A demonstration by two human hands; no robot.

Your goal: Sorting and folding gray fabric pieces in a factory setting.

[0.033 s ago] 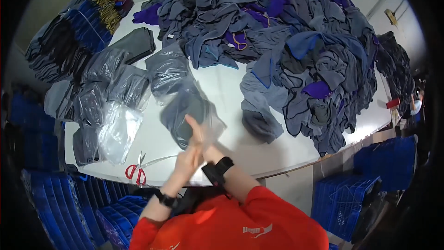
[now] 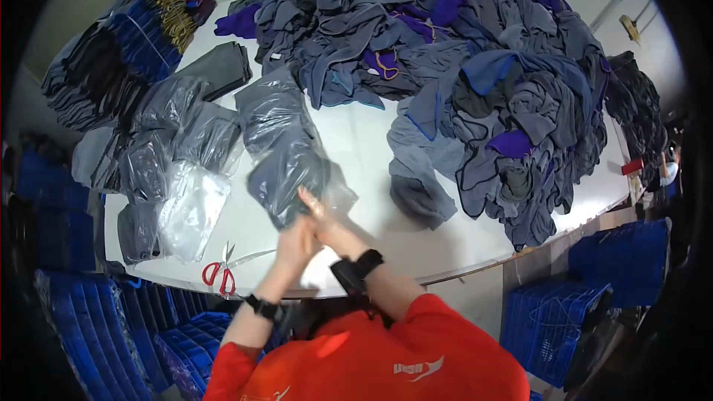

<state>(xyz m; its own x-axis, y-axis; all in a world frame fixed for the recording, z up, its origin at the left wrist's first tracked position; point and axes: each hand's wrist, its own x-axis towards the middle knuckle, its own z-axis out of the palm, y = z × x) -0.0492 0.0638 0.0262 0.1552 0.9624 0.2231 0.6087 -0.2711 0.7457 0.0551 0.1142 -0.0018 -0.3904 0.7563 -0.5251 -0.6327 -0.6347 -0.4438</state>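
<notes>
A clear plastic bag with folded grey cloth inside is between my hands above the white table. My left hand is closed at the bag's near end, its fingers bunched on the plastic. Beside it, my right hand grips the bag's right side, with a digit stretched along the top; its other fingers are partly hidden. The wrists nearly touch. Just beyond lies another bagged grey bundle, which the held bag partly overlaps.
Red-handled scissors lie by the table's front edge. Several bagged bundles and empty clear bags are at left, below stacked folded cloths. A heap of grey and purple cloths covers the far side. Blue crates stand below.
The held bag has moved slightly left and away from me, over the bundle beyond it. Both hands have come a little farther forward with it.
</notes>
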